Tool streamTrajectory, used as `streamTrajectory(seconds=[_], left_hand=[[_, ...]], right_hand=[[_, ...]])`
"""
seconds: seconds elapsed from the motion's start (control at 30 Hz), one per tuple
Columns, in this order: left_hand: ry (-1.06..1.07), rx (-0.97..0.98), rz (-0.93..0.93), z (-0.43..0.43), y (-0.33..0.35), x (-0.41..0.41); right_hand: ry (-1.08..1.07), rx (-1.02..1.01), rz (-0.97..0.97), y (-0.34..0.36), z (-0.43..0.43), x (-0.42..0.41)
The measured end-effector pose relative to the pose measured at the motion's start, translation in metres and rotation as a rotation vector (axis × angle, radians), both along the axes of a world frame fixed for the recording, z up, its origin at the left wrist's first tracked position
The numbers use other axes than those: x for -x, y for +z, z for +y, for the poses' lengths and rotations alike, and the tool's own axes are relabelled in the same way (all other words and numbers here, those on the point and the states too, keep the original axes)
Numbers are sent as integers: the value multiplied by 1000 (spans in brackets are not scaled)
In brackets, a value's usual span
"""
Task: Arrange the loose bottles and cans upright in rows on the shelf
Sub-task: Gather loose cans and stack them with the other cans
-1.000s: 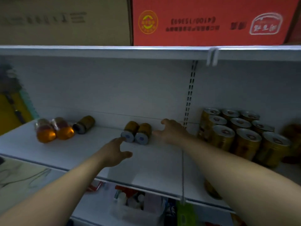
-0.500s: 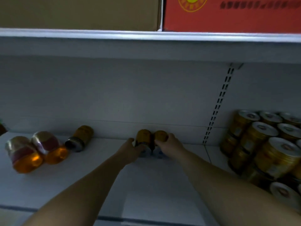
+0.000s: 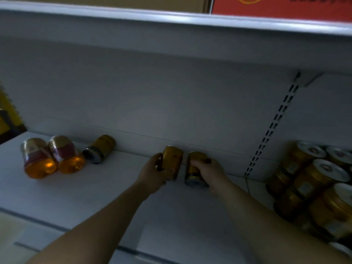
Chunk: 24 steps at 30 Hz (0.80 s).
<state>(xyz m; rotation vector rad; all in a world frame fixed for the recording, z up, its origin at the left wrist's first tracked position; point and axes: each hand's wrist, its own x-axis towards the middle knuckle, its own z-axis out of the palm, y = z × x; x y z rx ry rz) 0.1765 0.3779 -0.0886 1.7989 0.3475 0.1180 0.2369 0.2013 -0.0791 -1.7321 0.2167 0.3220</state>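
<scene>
Two gold cans lie on the white shelf (image 3: 95,197) near its back wall. My left hand (image 3: 152,174) grips the left gold can (image 3: 173,159), which is tipped up off its side. My right hand (image 3: 209,172) holds the right gold can (image 3: 193,172), still lying with its end toward me. Further left a third gold can (image 3: 100,149) lies on its side. Beside it two amber bottles (image 3: 38,159) (image 3: 66,155) with red labels lie flat, side by side.
Several gold cans (image 3: 314,178) stand upright in rows, stacked, at the right past the slotted upright (image 3: 274,126). An upper shelf (image 3: 171,21) overhangs closely, with a brown box and a red box on it. Bare shelf surface lies between the fallen items.
Both hands reached in and closed around the two middle cans. The left can has begun to tilt up from its side. The view moved closer and lower.
</scene>
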Motion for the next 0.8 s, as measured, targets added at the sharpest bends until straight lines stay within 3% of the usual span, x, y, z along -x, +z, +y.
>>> streamTrajectory(seconds=[0.17,0.27,0.4,0.53,0.63,0.8], left_hand=[[-46,-7,-217,-20,35,31],[-130,183,-248,-39,57,55],[-334,412,-154,-74,77,84],[-547,525,-94,-125,88,111],[-558,593,-78,-165,91,128],[-611,445,-148,-223,91,147]], right_hand=[[-9,10,-335,31,-34,52],[-81,149,-489,55,-58,94],[-211,219,-652,79,-94,154],[-325,309,-629,89,-138,210],[-456,409,-574,89,-176,239],[-528,427,-562,89,-244,265]])
